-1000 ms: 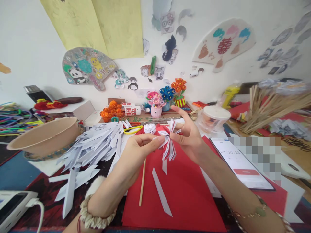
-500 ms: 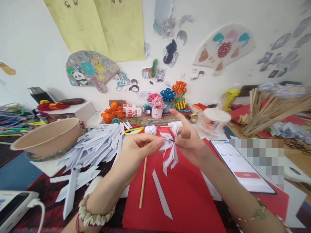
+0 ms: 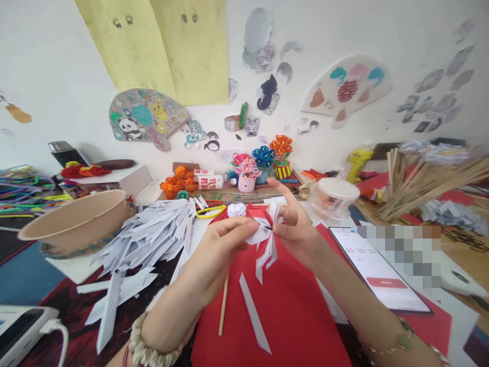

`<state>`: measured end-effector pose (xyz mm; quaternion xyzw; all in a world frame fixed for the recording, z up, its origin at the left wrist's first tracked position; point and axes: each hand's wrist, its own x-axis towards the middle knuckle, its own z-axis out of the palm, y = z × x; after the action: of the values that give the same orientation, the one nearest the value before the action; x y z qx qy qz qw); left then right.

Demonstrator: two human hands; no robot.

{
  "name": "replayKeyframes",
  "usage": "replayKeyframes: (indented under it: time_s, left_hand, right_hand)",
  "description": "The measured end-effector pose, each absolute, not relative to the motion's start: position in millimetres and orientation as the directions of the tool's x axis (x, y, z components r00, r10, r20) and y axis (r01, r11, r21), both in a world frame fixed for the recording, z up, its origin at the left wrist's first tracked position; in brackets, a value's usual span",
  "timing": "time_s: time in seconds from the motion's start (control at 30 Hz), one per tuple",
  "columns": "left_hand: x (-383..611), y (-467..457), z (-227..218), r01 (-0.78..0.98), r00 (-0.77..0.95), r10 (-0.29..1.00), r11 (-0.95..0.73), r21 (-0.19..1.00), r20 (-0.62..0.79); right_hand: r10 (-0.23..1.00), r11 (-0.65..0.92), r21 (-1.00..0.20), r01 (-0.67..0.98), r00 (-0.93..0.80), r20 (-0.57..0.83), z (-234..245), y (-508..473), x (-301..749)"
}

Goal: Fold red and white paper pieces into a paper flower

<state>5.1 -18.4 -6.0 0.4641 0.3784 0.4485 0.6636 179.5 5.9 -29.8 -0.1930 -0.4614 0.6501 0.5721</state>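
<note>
Between both hands is a bundle of folded white paper strips (image 3: 268,250), fanned out from a dark tie at its middle. My left hand (image 3: 225,244) pinches its left side between thumb and fingers. My right hand (image 3: 296,227) grips the bundle near the tie, with the index finger raised. Beneath them lies red paper (image 3: 290,311). On it rest one folded white strip (image 3: 254,311) and a thin wooden stick (image 3: 223,308), whose upper end is hidden by my left hand. A crumpled-looking white paper piece (image 3: 236,209) sits just behind the hands.
A heap of folded white strips (image 3: 153,234) lies left, beside a tan bowl (image 3: 76,216). Yellow-handled scissors (image 3: 211,211) are behind. At right are a phone (image 3: 382,270) showing a timer, a lidded tub (image 3: 336,196) and a bunch of wooden sticks (image 3: 412,188). Small flower pots (image 3: 247,183) stand along the wall.
The view has tilted slightly upward, so the scene sits a little lower. Both hands keep their hold on the paper bundle, which has turned slightly.
</note>
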Motion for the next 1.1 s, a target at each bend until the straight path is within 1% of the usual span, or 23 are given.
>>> replayKeyframes:
  time_s: [0.07,0.17,0.2,0.27,0.33,0.43,0.5,0.67,0.77,0.83,1.0,1.1]
  left_hand:
    - [6.9,-18.5,-7.7,-0.257,0.296,0.952,0.151,0.954,-0.071]
    - [7.4,-17.8,-7.8,-0.229,0.21,0.977,0.003,0.973,0.047]
    - [6.8,-17.6,-6.8,-0.184,0.174,0.979,-0.072,0.98,0.104]
    - [4.4,-17.7,-3.3,-0.04,0.147,0.964,-0.22,0.975,0.224]
    - [1.5,-18.6,0.9,0.111,0.15,0.933,-0.344,0.932,0.327]
    - [-1.6,-20.5,5.5,0.265,0.137,0.883,-0.469,0.843,0.448]
    - [-2.1,-21.3,6.3,0.329,0.135,0.855,-0.515,0.791,0.501]
    - [-2.8,-20.4,5.4,0.416,0.214,0.806,-0.586,0.695,0.551]
    - [-5.1,-20.6,6.7,0.456,0.27,0.794,-0.603,0.654,0.544]
    - [-6.3,-21.1,8.8,0.474,0.291,0.817,-0.576,0.666,0.499]
    - [-5.0,-21.9,14.4,0.472,0.247,0.916,-0.398,0.786,0.315]
    - [-2.5,-21.4,12.2,0.392,0.201,0.959,-0.266,0.881,0.201]
  right_hand:
    - [0.924,0.09,-0.815,-0.572,-0.258,0.283,-30.4,6.5,179.8]
    - [0.926,0.09,-0.821,-0.563,-0.256,0.277,-30.6,7.3,180.1]
    - [0.928,0.087,-0.827,-0.556,-0.257,0.27,-30.6,7.4,180.1]
    - [0.931,0.078,-0.837,-0.541,-0.261,0.255,-30.2,7.6,180.0]
    - [0.931,0.075,-0.843,-0.533,-0.265,0.25,-29.8,7.6,179.8]
    - [0.928,0.091,-0.844,-0.529,-0.262,0.264,-29.2,7.9,179.6]
    - [0.924,0.115,-0.846,-0.521,-0.255,0.283,-29.0,8.3,179.6]
    - [0.916,0.174,-0.862,-0.475,-0.243,0.318,-28.9,9.0,180.3]
    - [0.914,0.171,-0.878,-0.447,-0.262,0.311,-29.5,9.2,181.4]
    - [0.91,0.161,-0.885,-0.436,-0.282,0.304,-30.3,9.3,182.3]
    - [0.909,0.126,-0.892,-0.435,-0.309,0.279,-31.5,9.2,182.9]
    - [0.916,0.104,-0.882,-0.459,-0.301,0.265,-31.5,9.0,181.4]
